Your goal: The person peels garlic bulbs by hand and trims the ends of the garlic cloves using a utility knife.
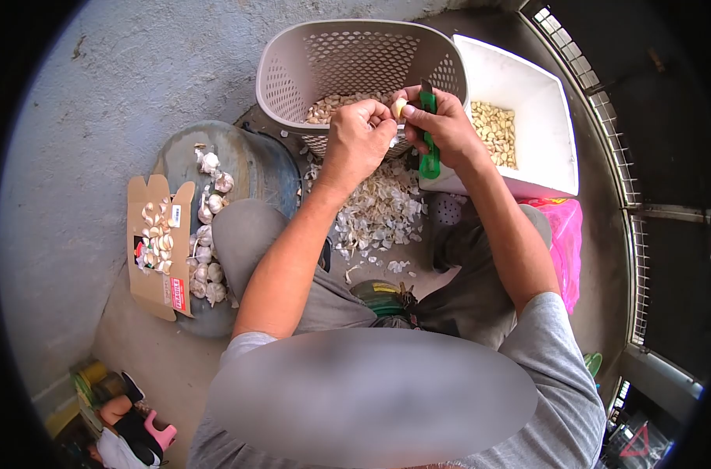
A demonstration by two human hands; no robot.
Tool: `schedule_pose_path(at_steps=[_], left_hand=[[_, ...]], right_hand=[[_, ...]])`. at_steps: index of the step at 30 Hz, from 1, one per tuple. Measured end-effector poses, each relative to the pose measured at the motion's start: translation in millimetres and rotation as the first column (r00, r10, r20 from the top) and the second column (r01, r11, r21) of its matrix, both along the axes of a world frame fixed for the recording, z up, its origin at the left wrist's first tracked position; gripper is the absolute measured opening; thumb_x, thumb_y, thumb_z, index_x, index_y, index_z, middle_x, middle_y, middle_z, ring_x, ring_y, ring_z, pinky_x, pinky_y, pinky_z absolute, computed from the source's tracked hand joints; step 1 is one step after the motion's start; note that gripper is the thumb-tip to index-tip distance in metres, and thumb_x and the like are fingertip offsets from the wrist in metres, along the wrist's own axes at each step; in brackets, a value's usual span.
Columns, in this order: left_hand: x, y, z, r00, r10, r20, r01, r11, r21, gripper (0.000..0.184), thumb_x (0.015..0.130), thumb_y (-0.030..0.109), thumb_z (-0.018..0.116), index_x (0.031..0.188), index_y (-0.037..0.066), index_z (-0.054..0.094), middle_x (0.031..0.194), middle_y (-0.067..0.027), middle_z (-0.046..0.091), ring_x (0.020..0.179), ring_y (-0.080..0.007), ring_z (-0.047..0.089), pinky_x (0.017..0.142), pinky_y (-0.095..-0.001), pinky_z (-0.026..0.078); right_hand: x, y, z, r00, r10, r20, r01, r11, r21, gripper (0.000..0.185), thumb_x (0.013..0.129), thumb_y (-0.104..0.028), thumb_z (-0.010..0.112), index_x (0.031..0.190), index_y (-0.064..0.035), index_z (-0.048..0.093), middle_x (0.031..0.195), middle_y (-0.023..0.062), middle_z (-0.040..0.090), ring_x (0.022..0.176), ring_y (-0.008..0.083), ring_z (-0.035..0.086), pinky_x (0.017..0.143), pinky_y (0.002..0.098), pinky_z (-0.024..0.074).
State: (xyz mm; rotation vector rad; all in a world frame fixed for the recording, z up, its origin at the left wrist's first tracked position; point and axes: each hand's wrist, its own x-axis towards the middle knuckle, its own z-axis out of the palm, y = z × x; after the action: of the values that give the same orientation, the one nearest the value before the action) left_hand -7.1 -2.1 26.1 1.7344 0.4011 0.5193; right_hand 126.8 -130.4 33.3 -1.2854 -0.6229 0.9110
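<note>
My right hand (pixel 447 131) is closed around a green utility knife (pixel 429 162), its blade end pointing away from me. Between that hand's thumb and forefinger sits a pale garlic clove (pixel 400 108). Beside the clove, my left hand (pixel 357 142) has its fingers pinched together; what they grip, if anything, is hidden. A whitish bit of skin shows just below the left fingertips. Both hands are over the near rim of a grey-brown plastic basket (pixel 363 30), which has unpeeled garlic cloves (pixel 332 107) in the bottom.
Peeled cloves (pixel 494 129) lie in a white foam box (pixel 539 133) at right. Loose garlic skins (pixel 383 207) cover the floor between my legs. At left, garlic bulbs (pixel 207 270) and a cardboard piece (pixel 148 293) with cloves rest on a bluish drum (pixel 242 156). A pink bag (pixel 568 246) is at right.
</note>
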Motion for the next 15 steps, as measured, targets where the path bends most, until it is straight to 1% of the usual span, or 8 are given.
schedule_pose_path(at_steps=[2, 4, 5, 8, 9, 10, 12, 15], left_hand=[[0.1, 0.0, -1.2, 1.0, -0.005, -0.03, 0.004, 1.0, -0.011, 0.01, 0.093, 0.006, 0.067, 0.094, -0.003, 0.072, 0.077, -0.0026, 0.069, 0.059, -0.0048, 0.058, 0.052, -0.0218, 0.046], [1.6, -0.6, -3.2, 0.999, -0.003, -0.05, 0.0, 0.998, -0.061, 0.012, 0.095, 0.008, 0.066, 0.094, -0.003, 0.072, 0.078, -0.0035, 0.071, 0.058, -0.0051, 0.058, 0.051, -0.0213, 0.045], [1.9, 0.2, -3.9, 0.999, -0.02, -0.04, 0.015, 0.993, -0.119, 0.014, 0.097, 0.01, 0.065, 0.094, -0.003, 0.072, 0.078, -0.0043, 0.071, 0.058, -0.0053, 0.058, 0.05, -0.0211, 0.044], [2.1, 3.2, -4.7, 0.998, -0.064, 0.0, 0.061, 0.953, -0.297, 0.021, 0.1, 0.016, 0.064, 0.095, -0.002, 0.073, 0.08, -0.0068, 0.073, 0.056, -0.0058, 0.058, 0.048, -0.0206, 0.043], [2.2, 3.4, -5.3, 0.997, -0.074, 0.019, 0.076, 0.93, -0.359, 0.023, 0.101, 0.019, 0.065, 0.096, -0.003, 0.073, 0.08, -0.0076, 0.073, 0.055, -0.006, 0.058, 0.047, -0.0205, 0.043], [2.6, 3.5, -5.8, 0.996, -0.082, 0.039, 0.091, 0.903, -0.419, 0.026, 0.101, 0.021, 0.065, 0.096, -0.003, 0.073, 0.08, -0.0084, 0.073, 0.054, -0.0062, 0.058, 0.047, -0.0203, 0.042], [2.3, 0.9, -0.2, 0.997, -0.067, 0.035, 0.075, 0.9, -0.43, 0.028, 0.101, 0.024, 0.066, 0.097, -0.003, 0.073, 0.081, -0.0098, 0.074, 0.053, -0.0065, 0.058, 0.046, -0.0203, 0.042], [1.2, -0.5, 5.6, 0.997, -0.073, 0.009, 0.07, 0.912, -0.404, 0.031, 0.102, 0.026, 0.065, 0.098, -0.003, 0.074, 0.08, -0.0104, 0.074, 0.053, -0.0069, 0.057, 0.046, -0.0206, 0.041]], right_hand=[[-4.3, 1.5, 4.4, 0.987, -0.012, 0.161, 0.024, 0.997, -0.067, 0.016, 0.1, -0.009, 0.066, 0.113, 0.0007, 0.065, 0.086, 0.0025, 0.068, 0.064, 0.0069, 0.06, 0.048, 0.0235, 0.0458], [-9.1, 5.4, 2.8, 0.94, -0.042, 0.339, 0.066, 0.996, -0.057, 0.016, 0.101, -0.008, 0.065, 0.114, 0.0015, 0.063, 0.086, 0.0032, 0.068, 0.066, 0.0072, 0.06, 0.054, 0.0247, 0.0482], [-11.3, 6.7, 2.2, 0.904, -0.058, 0.424, 0.087, 0.995, -0.05, 0.016, 0.101, -0.008, 0.065, 0.114, 0.002, 0.063, 0.085, 0.0036, 0.067, 0.067, 0.0074, 0.06, 0.056, 0.0253, 0.0495], [-18.1, 5.4, 6.4, 0.83, -0.061, 0.554, 0.116, 0.991, -0.065, 0.017, 0.102, -0.007, 0.064, 0.115, 0.0023, 0.061, 0.085, 0.0049, 0.067, 0.071, 0.0082, 0.06, 0.063, 0.0273, 0.0516], [-17.5, 7.0, 6.0, 0.852, -0.062, 0.52, 0.099, 0.994, -0.044, 0.016, 0.101, -0.006, 0.065, 0.115, 0.0013, 0.061, 0.085, 0.0056, 0.067, 0.074, 0.0077, 0.059, 0.064, 0.0277, 0.052], [-17.1, 6.0, 7.3, 0.845, -0.056, 0.532, 0.104, 0.993, -0.062, 0.016, 0.101, -0.006, 0.065, 0.114, 0.0014, 0.062, 0.085, 0.0057, 0.067, 0.073, 0.0081, 0.059, 0.064, 0.0279, 0.0519], [-16.8, 3.2, 13.2, 0.831, -0.044, 0.555, 0.117, 0.988, -0.097, 0.016, 0.099, -0.005, 0.065, 0.113, 0.0016, 0.062, 0.085, 0.0059, 0.068, 0.073, 0.0088, 0.059, 0.064, 0.0283, 0.0517], [-18.7, 1.6, 14.4, 0.825, -0.025, 0.564, 0.077, 0.995, -0.069, 0.017, 0.097, -0.003, 0.067, 0.113, 0.0023, 0.063, 0.085, 0.0059, 0.068, 0.071, 0.0097, 0.059, 0.063, 0.0286, 0.0511]])
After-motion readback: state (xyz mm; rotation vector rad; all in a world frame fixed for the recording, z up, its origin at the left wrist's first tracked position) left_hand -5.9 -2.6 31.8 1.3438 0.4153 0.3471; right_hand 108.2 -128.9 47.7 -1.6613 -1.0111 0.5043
